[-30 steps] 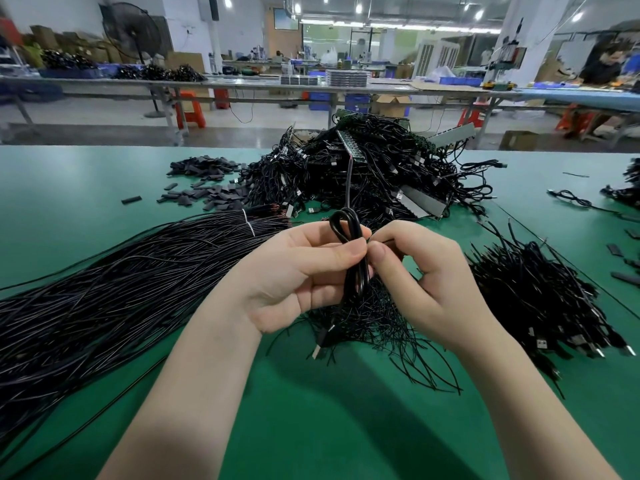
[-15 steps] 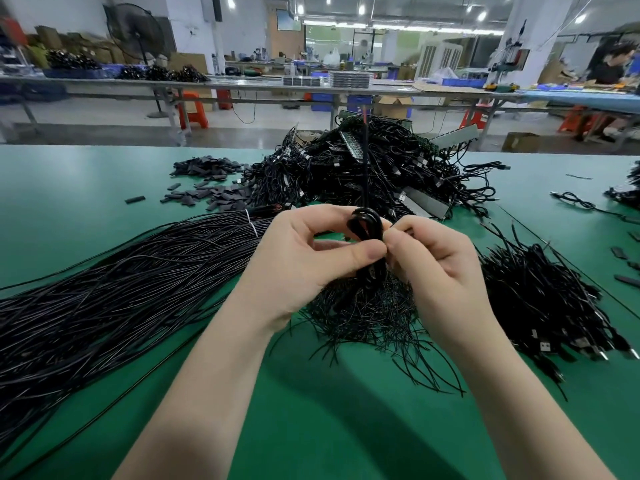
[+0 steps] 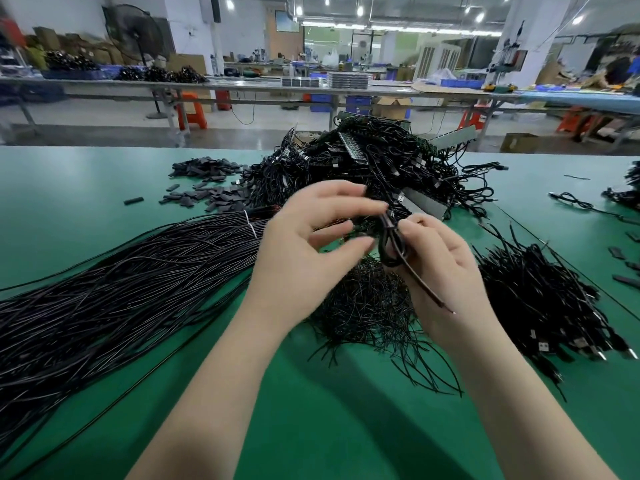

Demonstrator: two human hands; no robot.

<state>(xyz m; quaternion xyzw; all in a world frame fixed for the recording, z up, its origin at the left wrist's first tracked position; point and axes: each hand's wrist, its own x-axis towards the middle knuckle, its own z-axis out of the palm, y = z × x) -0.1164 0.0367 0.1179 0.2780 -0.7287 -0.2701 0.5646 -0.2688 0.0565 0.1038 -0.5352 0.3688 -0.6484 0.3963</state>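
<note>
My right hand (image 3: 443, 271) grips a small coil of black cable (image 3: 390, 241) above the green table (image 3: 339, 431). The coil's loose end runs down across my right palm, towards the wrist. My left hand (image 3: 311, 251) hovers just left of the coil with its fingers loosely spread. Its index fingertip reaches the top of the coil, while the thumb stays apart from the finger and pinches nothing. The fingertips are blurred.
A long bundle of black cables (image 3: 121, 289) lies at the left. A heap of thin black ties (image 3: 367, 306) sits under my hands, USB cables (image 3: 540, 299) at the right. Behind are a tangled cable pile with boards (image 3: 381, 168) and small black sleeves (image 3: 207, 195).
Both hands were pinching the coil together with its end pointing up. Now my left hand has let go and spread, and my right hand has tilted the coil so the end points down.
</note>
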